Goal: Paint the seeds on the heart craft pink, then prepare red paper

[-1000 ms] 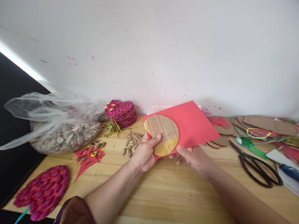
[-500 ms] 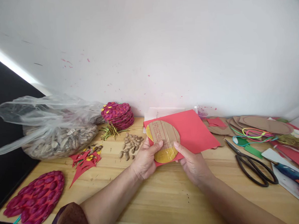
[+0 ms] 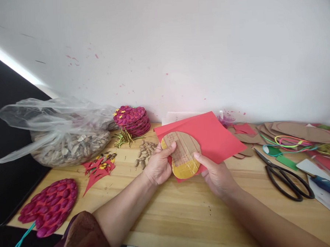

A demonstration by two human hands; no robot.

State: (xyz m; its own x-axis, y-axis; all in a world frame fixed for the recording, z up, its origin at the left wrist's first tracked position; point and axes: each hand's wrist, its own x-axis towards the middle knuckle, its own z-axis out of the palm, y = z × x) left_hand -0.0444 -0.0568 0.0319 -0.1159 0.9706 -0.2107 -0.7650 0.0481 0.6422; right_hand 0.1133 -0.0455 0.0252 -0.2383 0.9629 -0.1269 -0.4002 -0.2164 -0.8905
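Note:
Between both hands, above the wooden table, is a rounded cardboard cutout (image 3: 184, 148) with yellow tape along its edges. Behind it lies a sheet of red paper (image 3: 216, 143), held together with the cutout. My left hand (image 3: 161, 162) grips the left side, thumb on the cardboard and fingers underneath. On the lower right, my right hand (image 3: 215, 170) pinches the cutout and paper, its thumb at the cardboard's edge. Just beyond my left hand, a small pile of peanuts (image 3: 145, 151) rests on the table.
Left are a plastic bag of shells (image 3: 72, 143), red paper scraps (image 3: 99, 169) and a magenta shell-covered piece (image 3: 51, 205). Similar pieces form a stack (image 3: 133, 121) near the wall. Right are black-handled scissors (image 3: 286, 178), cardboard cutouts (image 3: 300, 131), coloured cords (image 3: 290, 141) and a blue-handled tool (image 3: 328, 186).
The view has shifted slightly. The cutout and red paper have tilted a little in my hands, and my left thumb sits higher on the cardboard. Both hands keep their hold.

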